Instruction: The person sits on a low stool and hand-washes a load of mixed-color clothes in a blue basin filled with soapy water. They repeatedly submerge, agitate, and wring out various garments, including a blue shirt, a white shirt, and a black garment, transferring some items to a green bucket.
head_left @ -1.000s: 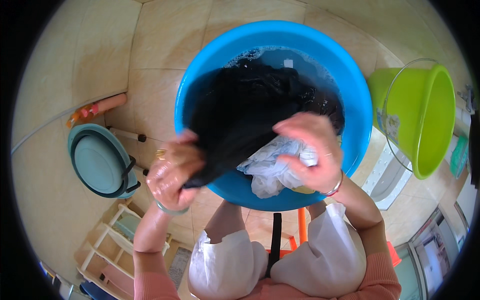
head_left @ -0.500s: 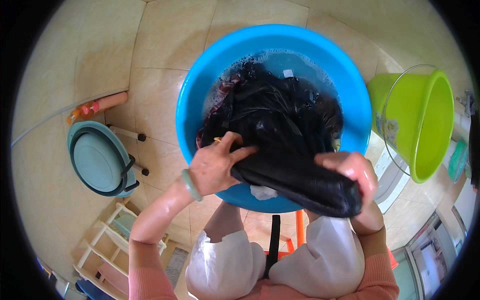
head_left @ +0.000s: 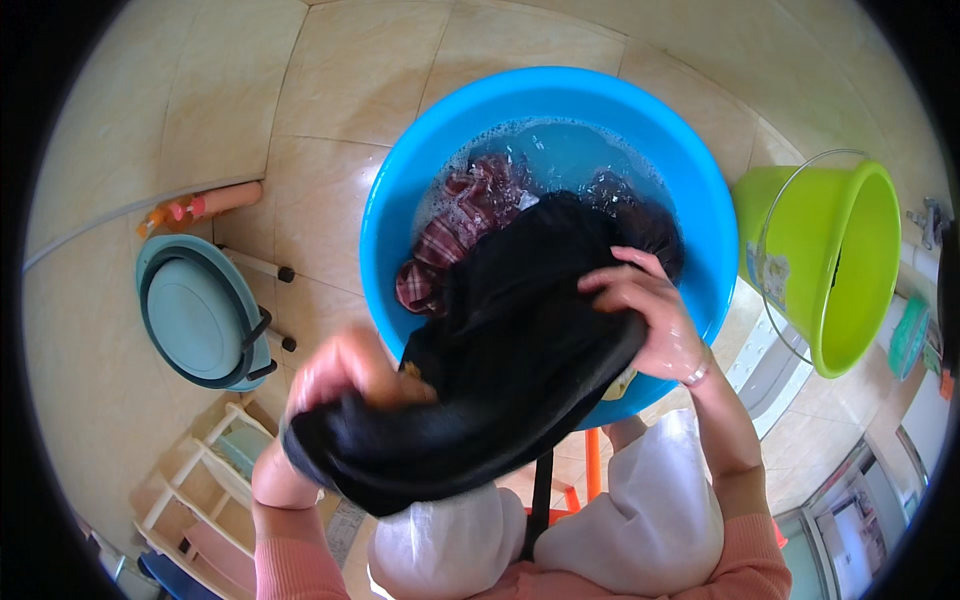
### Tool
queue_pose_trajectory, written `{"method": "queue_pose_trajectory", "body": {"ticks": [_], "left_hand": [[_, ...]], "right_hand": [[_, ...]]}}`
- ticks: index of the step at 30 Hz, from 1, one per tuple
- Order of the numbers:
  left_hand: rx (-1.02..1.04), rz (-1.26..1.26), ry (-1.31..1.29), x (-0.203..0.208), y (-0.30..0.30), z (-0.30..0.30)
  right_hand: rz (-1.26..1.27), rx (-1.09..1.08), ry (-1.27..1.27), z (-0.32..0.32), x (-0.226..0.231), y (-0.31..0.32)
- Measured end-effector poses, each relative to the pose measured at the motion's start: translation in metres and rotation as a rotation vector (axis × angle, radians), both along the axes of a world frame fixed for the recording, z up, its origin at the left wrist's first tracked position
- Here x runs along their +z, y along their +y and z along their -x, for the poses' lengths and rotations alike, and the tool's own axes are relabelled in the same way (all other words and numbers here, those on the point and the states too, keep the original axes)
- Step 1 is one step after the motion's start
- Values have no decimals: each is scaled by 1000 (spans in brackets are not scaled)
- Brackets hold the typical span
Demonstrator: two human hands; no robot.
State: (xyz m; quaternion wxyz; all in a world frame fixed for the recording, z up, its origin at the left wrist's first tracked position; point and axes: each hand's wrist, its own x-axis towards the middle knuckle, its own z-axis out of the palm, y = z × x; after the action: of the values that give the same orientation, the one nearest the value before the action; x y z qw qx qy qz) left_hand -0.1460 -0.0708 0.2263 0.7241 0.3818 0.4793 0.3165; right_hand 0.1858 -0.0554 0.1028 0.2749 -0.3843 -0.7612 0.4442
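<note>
A wet black garment (head_left: 520, 330) stretches from the blue basin (head_left: 540, 85) toward my knees, over the near rim. My left hand (head_left: 360, 370), slightly blurred, is closed on its left end, which hangs beyond the basin. On the right, my right hand (head_left: 650, 315) grips the cloth by its side edge, the thumb hidden by the fabric. Under and beside the garment, a dark red plaid cloth (head_left: 470, 215) and a dark brownish cloth (head_left: 645, 235) lie in sudsy water (head_left: 570, 150).
Right of the basin, a lime green bucket (head_left: 810, 260) with a wire handle stands by a white slatted board (head_left: 765, 360). On the left are a stool holding pale blue basins (head_left: 195, 320), orange and pink bottles (head_left: 205, 205) and a cream rack (head_left: 205, 490).
The black garment has been drawn up toward me, baring the plaid cloth. My left hand has moved left with one end; my right hand has shifted left and away from me.
</note>
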Motion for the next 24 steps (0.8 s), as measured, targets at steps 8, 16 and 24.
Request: {"method": "queue_pose_trajectory", "body": {"ticks": [8, 16, 24], "left_hand": [[-652, -352, 616, -125, 32, 5], [283, -327, 124, -226, 95, -114], [476, 88, 61, -323, 86, -103]], "right_hand": [[765, -589, 356, 1, 4, 14], [-125, -586, -433, 31, -115, 87], [314, -345, -795, 60, -168, 108]]}}
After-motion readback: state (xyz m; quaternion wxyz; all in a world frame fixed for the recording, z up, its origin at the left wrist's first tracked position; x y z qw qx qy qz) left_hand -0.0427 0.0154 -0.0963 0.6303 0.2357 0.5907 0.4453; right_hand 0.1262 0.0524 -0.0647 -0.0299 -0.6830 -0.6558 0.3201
